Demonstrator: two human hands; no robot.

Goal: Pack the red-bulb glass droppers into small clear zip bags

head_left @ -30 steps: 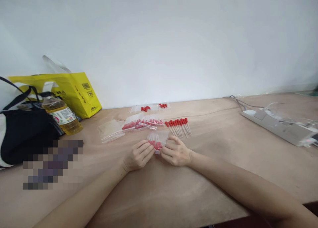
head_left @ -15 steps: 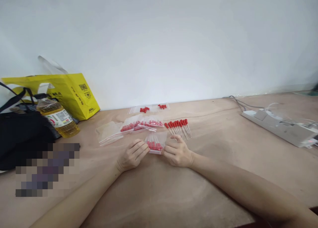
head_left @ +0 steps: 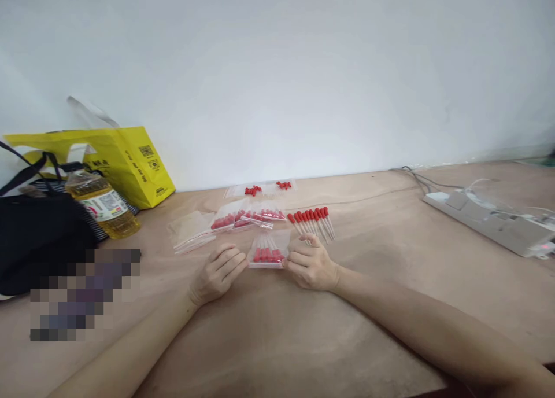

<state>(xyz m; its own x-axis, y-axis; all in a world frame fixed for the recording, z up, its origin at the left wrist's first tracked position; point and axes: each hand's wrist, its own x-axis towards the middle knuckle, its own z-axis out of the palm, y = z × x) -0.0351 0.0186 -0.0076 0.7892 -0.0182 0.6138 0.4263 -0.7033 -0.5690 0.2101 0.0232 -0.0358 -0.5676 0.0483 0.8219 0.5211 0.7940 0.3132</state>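
Observation:
A small clear zip bag (head_left: 269, 243) lies on the table in front of me, holding several glass droppers with red rubber bulbs at its near edge. My left hand (head_left: 220, 272) is closed, thumb and finger pinching the bag's near left corner. The near right corner is pinched by my right hand (head_left: 312, 263), its index finger curled up above. Just beyond that hand, a row of loose red-bulbed droppers (head_left: 310, 218) lies side by side. Filled bags of droppers (head_left: 247, 217) overlap behind the held bag, with flat zip bags (head_left: 189, 229) to their left.
Loose red bulbs (head_left: 252, 191) and thin clear tubes rest on plastic near the wall. At left stand a yellow shopping bag (head_left: 150, 178), a bottle of yellow oil (head_left: 106, 204) and a black bag (head_left: 39, 242). A white power strip (head_left: 485, 221) with cables lies at right.
My left hand has slid left along the bag's near edge to its corner, uncovering more of the red bulbs. My right hand has stayed at the right corner.

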